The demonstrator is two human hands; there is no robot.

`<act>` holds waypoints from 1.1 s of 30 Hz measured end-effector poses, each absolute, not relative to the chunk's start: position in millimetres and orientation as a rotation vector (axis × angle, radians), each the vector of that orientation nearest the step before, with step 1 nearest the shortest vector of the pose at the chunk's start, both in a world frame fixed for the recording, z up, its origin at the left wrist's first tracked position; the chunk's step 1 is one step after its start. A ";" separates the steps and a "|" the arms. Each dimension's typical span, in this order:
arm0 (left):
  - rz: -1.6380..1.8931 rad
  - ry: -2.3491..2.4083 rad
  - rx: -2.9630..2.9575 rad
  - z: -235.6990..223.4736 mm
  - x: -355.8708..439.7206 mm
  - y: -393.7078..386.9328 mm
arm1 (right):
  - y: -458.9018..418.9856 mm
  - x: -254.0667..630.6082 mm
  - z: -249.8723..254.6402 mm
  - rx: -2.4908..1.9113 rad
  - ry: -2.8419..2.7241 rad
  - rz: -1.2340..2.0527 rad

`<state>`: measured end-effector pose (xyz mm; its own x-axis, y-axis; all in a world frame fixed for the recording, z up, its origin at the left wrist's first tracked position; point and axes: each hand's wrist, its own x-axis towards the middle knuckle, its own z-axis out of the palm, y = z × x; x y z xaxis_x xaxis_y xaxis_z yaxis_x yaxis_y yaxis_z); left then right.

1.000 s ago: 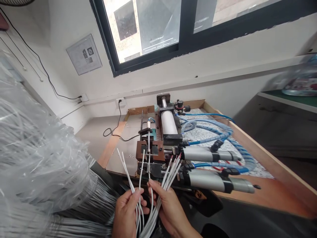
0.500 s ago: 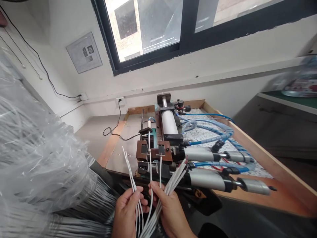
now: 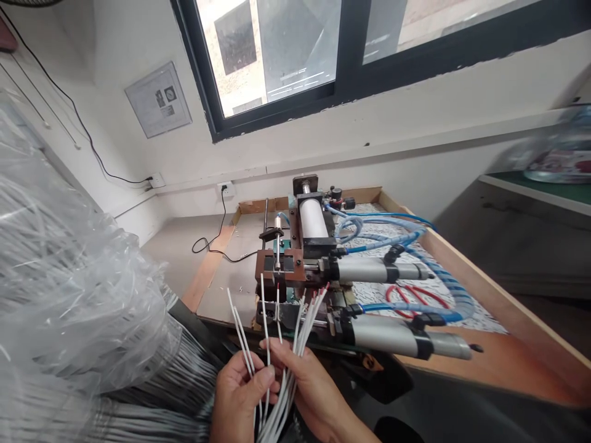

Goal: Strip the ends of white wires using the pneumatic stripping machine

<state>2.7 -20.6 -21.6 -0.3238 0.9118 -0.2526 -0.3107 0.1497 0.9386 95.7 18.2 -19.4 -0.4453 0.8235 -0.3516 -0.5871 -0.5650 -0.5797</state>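
In the head view, the left hand (image 3: 244,389) pinches a few plain-tipped white wires (image 3: 240,332), seemingly left to do, while the right hand's grip (image 3: 302,376) closes around a thicker bundle (image 3: 301,338), several red tips apparently done, before the machine (image 3: 355,269). The wires look smooth, slender and pliable; silver cylinders (image 3: 385,332) and blocky metal parts sit on the tabletop (image 3: 221,280).

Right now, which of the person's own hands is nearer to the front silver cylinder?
Right. The right hand holds white wires to the left of the front silver cylinder; the left hand, also holding wires, is farther left.
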 end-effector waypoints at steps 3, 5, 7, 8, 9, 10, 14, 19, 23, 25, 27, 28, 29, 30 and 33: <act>1.385 1.347 0.649 -20.8 2.7 -21.3 | 13.3 95.3 -20.1 -0.794 -0.506 2.010; 1.372 1.361 0.618 -17.1 3.2 -21.5 | 9.5 96.6 -21.9 -0.821 -0.525 1.907; 1.382 1.354 0.578 -13.5 3.4 -21.4 | 5.9 98.9 -25.1 -0.872 -0.571 1.816; 1.396 1.347 0.559 -12.4 3.3 -21.4 | 4.3 100.2 -27.1 -0.907 -0.596 1.776; 1.411 1.339 0.542 -11.9 3.0 -21.4 | 3.0 101.4 -29.1 -0.939 -0.621 1.748; 1.423 1.332 0.527 -11.9 2.6 -21.4 | 2.0 102.5 -31.1 -0.961 -0.638 1.728; 1.437 1.336 0.488 -13.3 1.1 -21.8 | 3.0 104.3 -36.0 -0.973 -0.642 1.744; 1.443 1.382 0.522 -13.7 -0.5 -22.6 | 8.9 103.4 -36.5 -0.952 -0.604 1.791; 1.429 1.399 0.639 -14.9 -1.3 -23.4 | 7.7 104.1 -28.6 -0.916 -0.664 1.778; 1.419 1.397 0.687 -15.3 -0.5 -23.3 | 5.1 103.9 -23.0 -0.839 -0.742 1.836; 1.432 1.409 0.708 -15.2 1.3 -22.8 | 2.0 102.8 -19.6 -0.783 -0.812 1.902; 1.444 1.418 0.716 -14.7 2.4 -22.5 | 0.5 101.9 -19.3 -0.775 -0.838 1.916; 1.451 1.424 0.727 -13.9 3.5 -22.2 | -0.9 101.1 -19.9 -0.779 -0.859 1.909; 1.454 1.425 0.739 -12.7 4.4 -21.9 | -2.1 100.3 -21.3 -0.795 -0.866 1.878; 1.443 1.427 0.724 -7.5 5.4 -21.1 | -3.8 99.6 -27.9 -0.899 -0.794 1.720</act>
<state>5.4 -21.1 -7.5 -0.3761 0.9040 -0.2033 -0.2131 0.1292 0.9685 99.6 -3.8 -27.9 -0.2260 0.9532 -0.2008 -0.4655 -0.2867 -0.8373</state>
